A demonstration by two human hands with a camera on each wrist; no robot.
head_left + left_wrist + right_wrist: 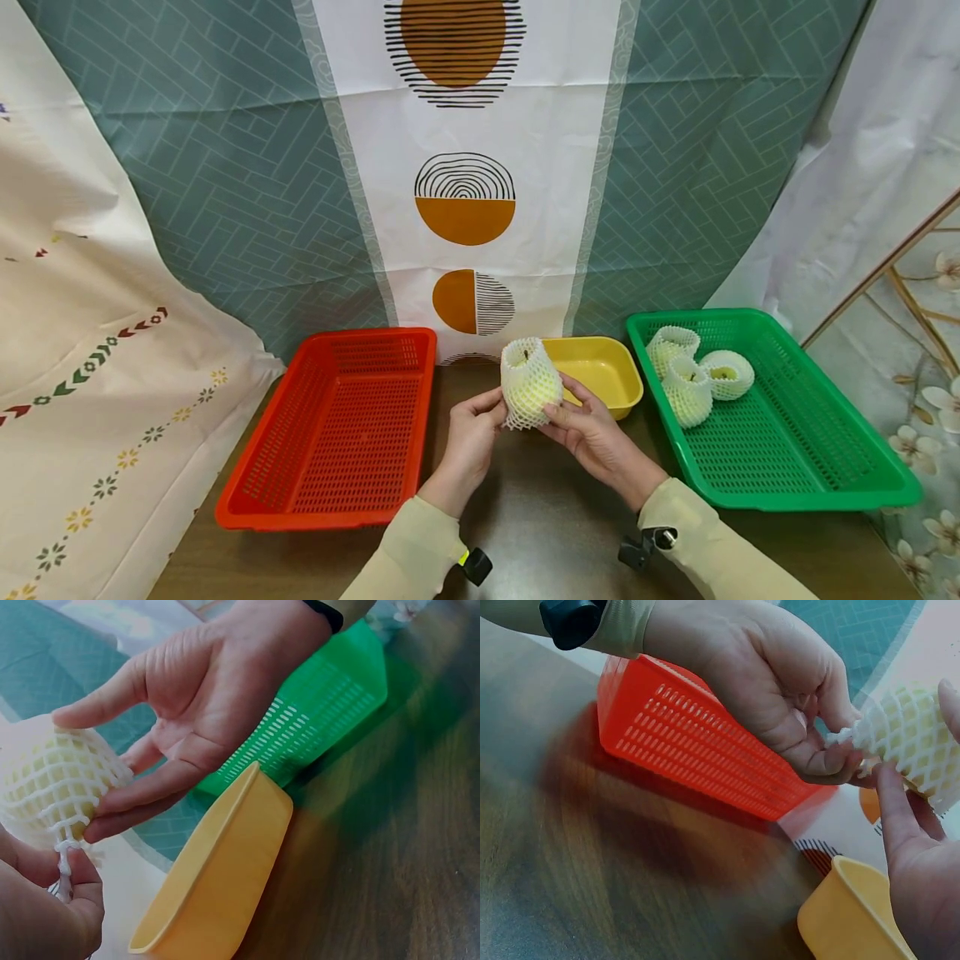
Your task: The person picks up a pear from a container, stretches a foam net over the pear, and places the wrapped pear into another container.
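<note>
Between both hands, above the table, is a pale yellow-green round fruit in a white foam net sleeve; a dark stem shows through the sleeve's open top. My left hand pinches a gathered edge of the net between thumb and fingertips, plain in the left wrist view, where the net is pulled to a point. From the other side my right hand holds the fruit, thumb on the front and fingers beneath. The fruit's underside is partly hidden by those fingers.
A red basket stands at left on the brown table. Behind the hands sits a yellow tub. At right, a green basket holds 3 netted fruits. Patterned cloth hangs behind.
</note>
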